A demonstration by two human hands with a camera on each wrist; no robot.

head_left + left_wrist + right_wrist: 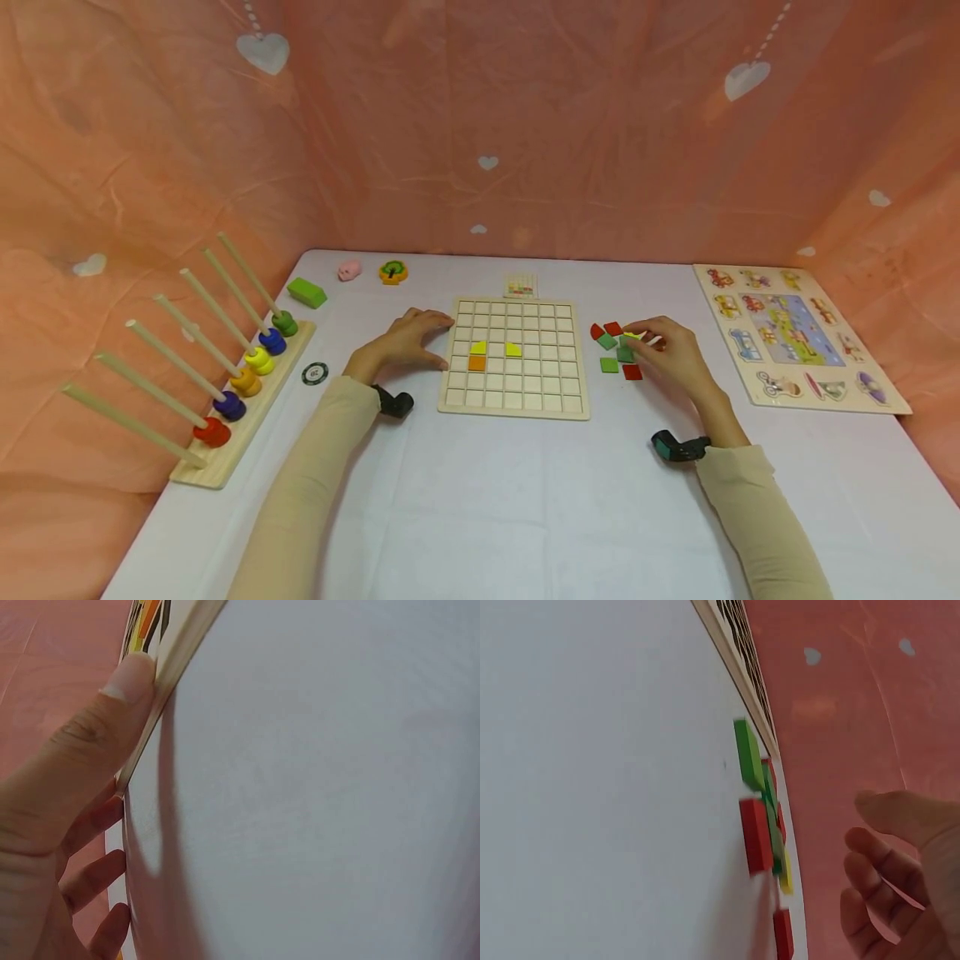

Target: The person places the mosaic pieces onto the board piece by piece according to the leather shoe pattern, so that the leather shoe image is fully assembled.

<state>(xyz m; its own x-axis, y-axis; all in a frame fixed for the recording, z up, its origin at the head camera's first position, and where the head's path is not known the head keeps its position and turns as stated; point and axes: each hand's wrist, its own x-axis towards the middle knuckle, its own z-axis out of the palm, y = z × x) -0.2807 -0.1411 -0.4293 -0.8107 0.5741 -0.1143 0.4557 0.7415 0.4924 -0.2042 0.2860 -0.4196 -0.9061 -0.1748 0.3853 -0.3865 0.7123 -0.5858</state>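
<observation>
A pale wooden grid board (525, 392) lies mid-table, holding two yellow pieces (513, 350) and one orange square (477, 362). At its left edge rests my left hand (411, 340), thumb and fingers spread apart; in the left wrist view the thumb (127, 682) touches the board's rim. My right hand (667, 354) hovers over a loose cluster right of the board, with a green square (609, 365), a dark red square (633, 372) and a yellow piece (632, 335) partly behind the fingers. In the right wrist view nothing shows between that hand's fingertips.
A peg stacker (255, 417) with coloured rings stands at left, beside a black round chip (315, 373). A green block (307, 292), pink pig figure (349, 270) and tree piece (393, 272) sit behind. A small pattern card (521, 286) touches the back; a picture puzzle (802, 342) lies right.
</observation>
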